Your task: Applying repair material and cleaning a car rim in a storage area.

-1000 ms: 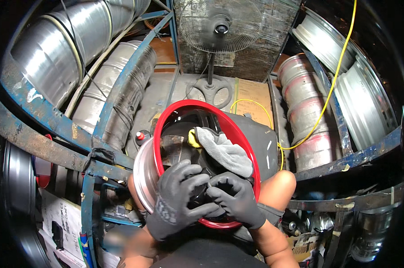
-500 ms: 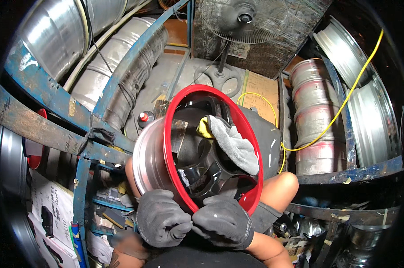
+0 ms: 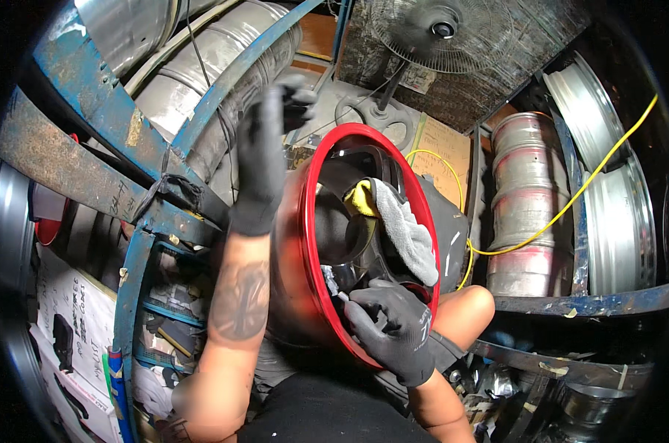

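A car wheel with a red lip [image 3: 310,244] and dark spokes stands tilted on my lap. A grey cloth with a yellow part [image 3: 406,229] hangs over its spokes at the right. My right hand [image 3: 397,328], in a dark grey glove, is at the near part of the lip. Its thumb and fingers pinch together at a small pale bit that I cannot make out. Close by, a crumpled whitish-blue patch [image 3: 330,280] shows inside the lip. My gloved left hand [image 3: 264,151] is raised beyond the wheel's left side, its fingers smeared by motion.
A blue metal rack [image 3: 90,81] with large metal rims stands at the left. Stacked silver rims [image 3: 523,207] fill the right, with a yellow cable [image 3: 571,229] running across them. A pedestal fan [image 3: 444,29] stands at the far side.
My left hand has left the near edge of the wheel and moved up and away, past its left side. The wheel has turned slightly and sits further right. My right hand has shifted right.
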Action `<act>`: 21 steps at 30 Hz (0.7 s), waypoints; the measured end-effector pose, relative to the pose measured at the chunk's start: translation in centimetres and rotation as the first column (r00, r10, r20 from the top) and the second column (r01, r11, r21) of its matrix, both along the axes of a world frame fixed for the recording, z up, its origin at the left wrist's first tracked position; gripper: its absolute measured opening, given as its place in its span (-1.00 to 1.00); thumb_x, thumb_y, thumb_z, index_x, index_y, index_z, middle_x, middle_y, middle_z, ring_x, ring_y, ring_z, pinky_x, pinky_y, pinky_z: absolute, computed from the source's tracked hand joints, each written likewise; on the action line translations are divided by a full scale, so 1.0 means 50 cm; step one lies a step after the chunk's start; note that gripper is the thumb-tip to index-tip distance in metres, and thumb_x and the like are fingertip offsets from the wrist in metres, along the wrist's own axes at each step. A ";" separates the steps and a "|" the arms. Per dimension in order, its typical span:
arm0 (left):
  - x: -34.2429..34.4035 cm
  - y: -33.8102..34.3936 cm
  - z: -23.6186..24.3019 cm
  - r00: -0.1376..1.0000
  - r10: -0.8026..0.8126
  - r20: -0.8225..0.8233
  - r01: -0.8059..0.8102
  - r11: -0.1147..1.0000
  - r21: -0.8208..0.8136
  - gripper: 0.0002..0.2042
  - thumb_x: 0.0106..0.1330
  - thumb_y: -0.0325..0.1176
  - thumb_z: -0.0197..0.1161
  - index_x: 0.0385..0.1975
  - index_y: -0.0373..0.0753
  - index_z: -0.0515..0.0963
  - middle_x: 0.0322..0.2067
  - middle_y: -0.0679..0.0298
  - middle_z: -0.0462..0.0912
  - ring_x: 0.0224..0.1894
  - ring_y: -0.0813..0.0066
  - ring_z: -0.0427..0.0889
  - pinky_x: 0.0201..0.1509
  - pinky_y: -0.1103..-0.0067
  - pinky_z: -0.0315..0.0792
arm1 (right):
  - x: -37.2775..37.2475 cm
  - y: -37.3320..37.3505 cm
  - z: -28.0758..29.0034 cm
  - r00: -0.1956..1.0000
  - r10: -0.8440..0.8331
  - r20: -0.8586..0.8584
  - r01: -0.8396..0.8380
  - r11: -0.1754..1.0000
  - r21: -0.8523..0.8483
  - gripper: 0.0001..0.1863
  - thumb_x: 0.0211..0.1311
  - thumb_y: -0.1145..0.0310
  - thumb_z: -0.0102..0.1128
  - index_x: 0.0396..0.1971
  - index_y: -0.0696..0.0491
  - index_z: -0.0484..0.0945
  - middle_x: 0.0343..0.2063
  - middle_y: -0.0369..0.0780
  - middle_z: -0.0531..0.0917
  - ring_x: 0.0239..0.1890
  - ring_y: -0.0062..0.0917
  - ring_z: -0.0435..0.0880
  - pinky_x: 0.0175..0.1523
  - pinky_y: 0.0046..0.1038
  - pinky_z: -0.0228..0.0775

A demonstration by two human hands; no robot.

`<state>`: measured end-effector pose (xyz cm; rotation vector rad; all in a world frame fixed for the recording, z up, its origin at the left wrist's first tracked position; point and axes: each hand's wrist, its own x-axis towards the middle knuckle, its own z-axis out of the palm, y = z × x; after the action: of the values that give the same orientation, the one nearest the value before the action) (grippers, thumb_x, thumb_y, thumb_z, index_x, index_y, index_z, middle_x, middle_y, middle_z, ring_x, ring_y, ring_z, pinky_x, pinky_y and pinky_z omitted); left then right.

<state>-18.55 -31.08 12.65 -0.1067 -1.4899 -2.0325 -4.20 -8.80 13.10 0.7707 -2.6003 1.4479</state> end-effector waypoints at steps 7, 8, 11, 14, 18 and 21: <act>-0.055 -0.050 -0.155 0.875 -0.302 0.378 0.381 0.912 -0.154 -0.58 0.55 -0.10 -0.11 0.11 -0.30 0.49 -0.16 0.28 0.64 -0.18 0.61 0.59 -0.02 0.65 0.46 | -0.012 -0.011 0.004 0.990 0.070 -0.124 -0.061 0.995 0.080 -0.82 -0.01 0.48 0.44 -0.38 0.06 0.61 -0.61 -0.18 0.58 -0.58 -0.30 0.59 -0.44 -0.34 0.44; -0.058 -0.059 -0.181 0.872 -0.307 0.380 0.385 0.911 -0.147 -0.58 0.55 -0.10 -0.11 0.11 -0.30 0.49 -0.16 0.28 0.64 -0.18 0.61 0.59 -0.02 0.65 0.46 | -0.013 -0.009 -0.001 0.987 0.079 -0.137 -0.062 0.990 0.124 -0.81 -0.01 0.50 0.44 -0.38 0.06 0.61 -0.60 -0.19 0.59 -0.57 -0.31 0.60 -0.43 -0.35 0.42; -0.054 -0.078 -0.215 0.810 -0.301 0.504 0.407 0.906 -0.114 -0.63 0.52 -0.21 -0.07 0.13 -0.31 0.47 -0.11 0.19 0.64 -0.08 0.47 0.61 0.04 0.59 0.46 | -0.011 -0.013 0.002 0.980 0.100 -0.173 -0.070 0.983 0.171 -0.79 -0.03 0.53 0.45 -0.37 0.07 0.61 -0.60 -0.19 0.59 -0.56 -0.33 0.60 -0.44 -0.35 0.40; -0.073 -0.101 -0.257 0.985 -0.113 0.132 0.173 0.586 -0.792 -0.66 0.42 -0.33 0.01 0.11 -0.34 0.46 -0.06 0.07 0.61 0.00 0.29 0.60 0.12 0.51 0.44 | -0.017 -0.013 -0.002 0.969 0.126 -0.212 -0.084 0.977 0.195 -0.77 -0.05 0.53 0.46 -0.36 0.07 0.60 -0.59 -0.19 0.58 -0.56 -0.32 0.60 -0.46 -0.35 0.40; -0.070 -0.115 -0.267 0.997 -0.081 0.015 0.050 0.448 -0.893 -0.68 0.36 -0.38 0.03 0.07 -0.35 0.47 -0.03 0.00 0.57 0.05 0.13 0.56 0.17 0.43 0.42 | -0.018 -0.019 0.012 0.946 0.186 -0.266 -0.113 0.957 0.266 -0.80 -0.03 0.46 0.44 -0.41 0.02 0.57 -0.64 -0.25 0.51 -0.60 -0.36 0.56 -0.49 -0.33 0.39; -0.081 -0.106 -0.275 0.984 -0.139 0.110 0.172 0.580 -0.796 -0.68 0.36 -0.39 0.02 0.05 -0.35 0.47 -0.02 -0.01 0.57 0.06 0.08 0.55 0.18 0.42 0.41 | -0.028 -0.013 -0.001 0.941 0.213 -0.264 -0.127 0.943 0.309 -0.81 -0.02 0.45 0.41 -0.41 0.03 0.57 -0.65 -0.25 0.50 -0.60 -0.35 0.54 -0.50 -0.32 0.37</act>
<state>-22.61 -36.38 -1.12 -0.5904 -2.3997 -1.2926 -5.61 -9.43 13.04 1.1738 -2.5861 0.9020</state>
